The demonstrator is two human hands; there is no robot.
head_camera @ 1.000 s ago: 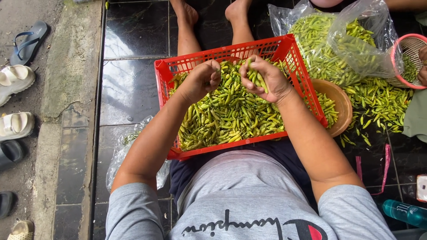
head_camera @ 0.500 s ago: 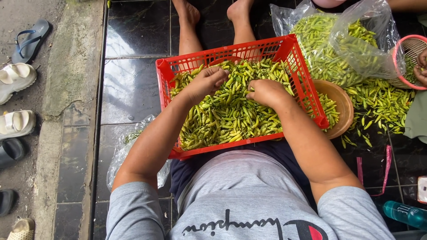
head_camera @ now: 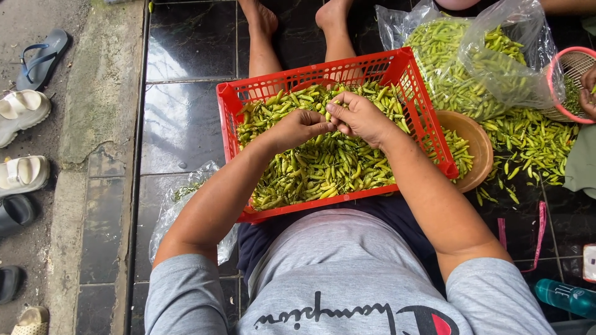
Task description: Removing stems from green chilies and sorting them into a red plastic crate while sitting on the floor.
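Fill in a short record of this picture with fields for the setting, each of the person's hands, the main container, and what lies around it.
Setting: person seated on dark tiled floor, legs stretched out
Left hand: over the chillies, fingertips meeting the right hand
Right hand: pinching a green chilli with the left
Main container: red plastic crate on the lap, full of green chillies
Right of crate: brown bowl, clear bag of chillies, loose chillies on floor, pink basket by another person's hand
Left edge: sandals
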